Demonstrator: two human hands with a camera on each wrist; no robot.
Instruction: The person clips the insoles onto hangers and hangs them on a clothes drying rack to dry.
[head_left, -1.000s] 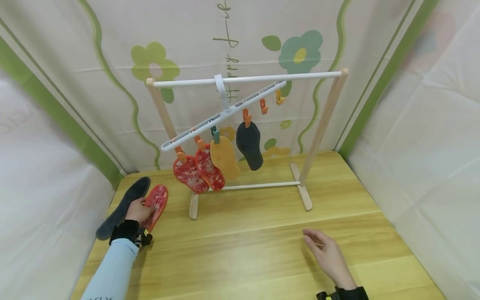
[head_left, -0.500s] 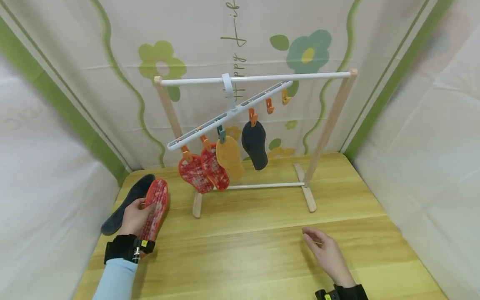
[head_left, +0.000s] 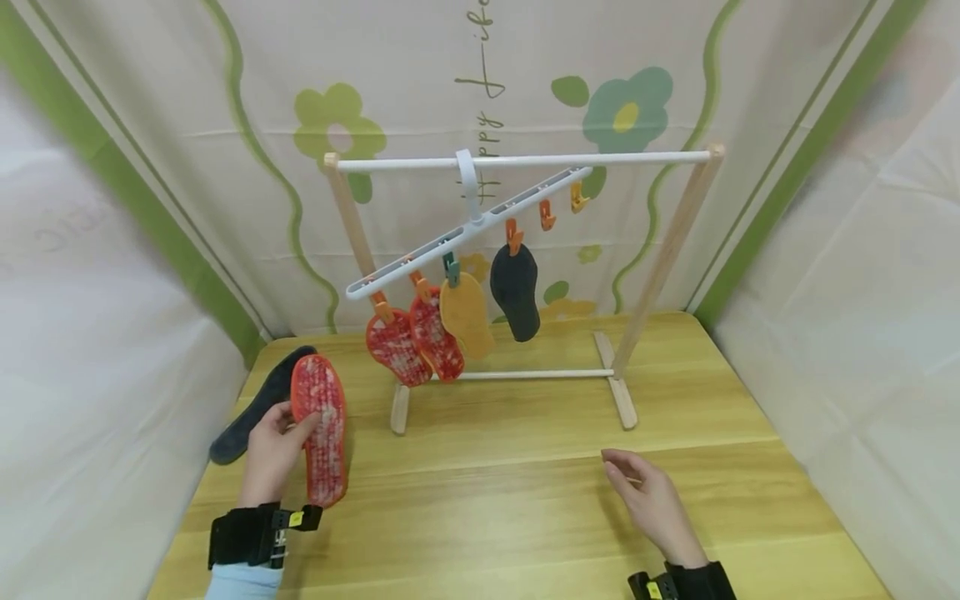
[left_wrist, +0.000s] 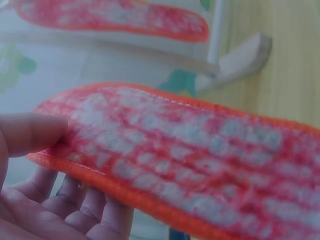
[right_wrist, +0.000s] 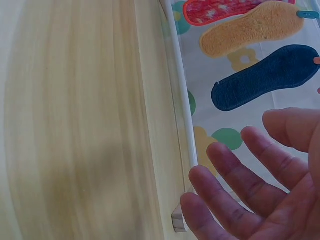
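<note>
My left hand (head_left: 273,446) grips a red and white insole (head_left: 321,427) at its edge, thumb on top and fingers beneath, lifted off the wooden table (head_left: 525,492). In the left wrist view the insole (left_wrist: 200,150) fills the frame above my fingers (left_wrist: 85,200). A dark insole (head_left: 258,404) lies on the table just left of it. My right hand (head_left: 648,500) hovers open over the table at the front right, holding nothing; its fingers (right_wrist: 240,180) are spread.
A small drying rack (head_left: 525,158) stands at the back with a tilted white clip hanger (head_left: 465,229). Two red insoles (head_left: 412,342), a tan insole (head_left: 465,312) and a dark insole (head_left: 516,287) hang from its clips. Fabric walls close in on three sides.
My left hand has picked the red insole up from beside the dark one and drawn it nearer and upright. The right hand has barely moved.
</note>
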